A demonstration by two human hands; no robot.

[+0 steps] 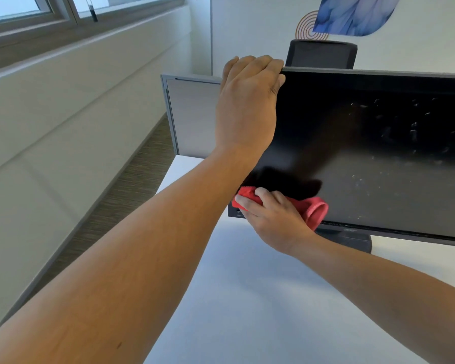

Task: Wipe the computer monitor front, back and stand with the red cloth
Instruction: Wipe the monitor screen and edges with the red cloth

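Observation:
A black computer monitor [378,153] stands on a white desk [247,298], its dark screen speckled with spots on the right half. My left hand [247,106] grips the monitor's top left corner, fingers curled over the top edge. My right hand [273,216] holds the bunched red cloth [313,208] against the screen's bottom left corner. Part of the dark stand [352,240] shows below the bottom bezel; the monitor's back is hidden.
A grey partition panel [192,114] rises behind the desk's left end. A black chair headrest [321,55] shows above the monitor. To the left run a carpeted floor strip [132,185], a pale wall and windows.

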